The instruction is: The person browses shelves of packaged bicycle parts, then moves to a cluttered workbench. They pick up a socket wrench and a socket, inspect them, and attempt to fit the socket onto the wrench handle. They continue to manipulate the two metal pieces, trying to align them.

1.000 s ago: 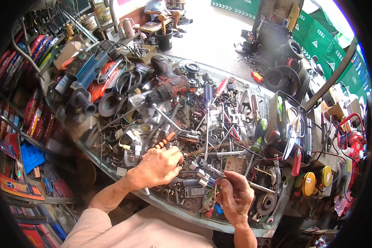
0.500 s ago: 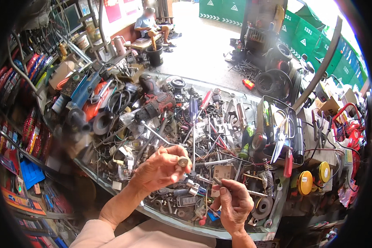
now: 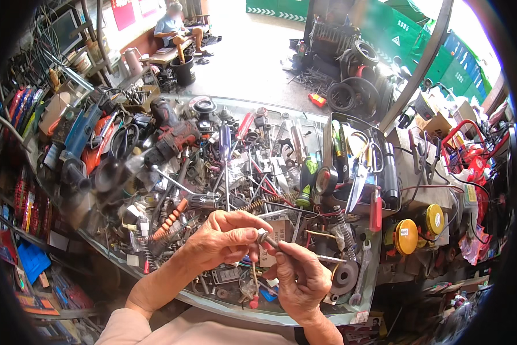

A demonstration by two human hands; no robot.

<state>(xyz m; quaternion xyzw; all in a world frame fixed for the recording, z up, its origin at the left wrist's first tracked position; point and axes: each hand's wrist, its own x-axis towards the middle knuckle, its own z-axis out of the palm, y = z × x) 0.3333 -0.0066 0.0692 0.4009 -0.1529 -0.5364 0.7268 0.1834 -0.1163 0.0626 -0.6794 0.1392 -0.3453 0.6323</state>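
Note:
Over the near part of a cluttered glass-topped table, my left hand (image 3: 224,238) pinches a small round metal piece (image 3: 262,235) between thumb and fingertips. A short dark metal rod, like a bolt or pin (image 3: 272,243), is gripped by the thumb and fingers of my right hand (image 3: 301,279). The rod's end meets the round piece; whether it sits inside or only touches cannot be made out. Behind the fingers lies a small cardboard box (image 3: 281,230). To the right of my right hand are a grey disc with a hole (image 3: 346,276) and a spanner (image 3: 361,270).
A red-black cordless drill (image 3: 175,138), a blue-handled screwdriver (image 3: 225,144) and loose hardware cover the table. A tray (image 3: 391,204) at the right holds scissors (image 3: 359,187) and other tools. Yellow round reels (image 3: 406,236) hang beside it. A person (image 3: 175,31) sits far back.
My hands have come together: the round piece and the rod, held apart before, now meet end to end. The view has shifted, so the table's things appear further left.

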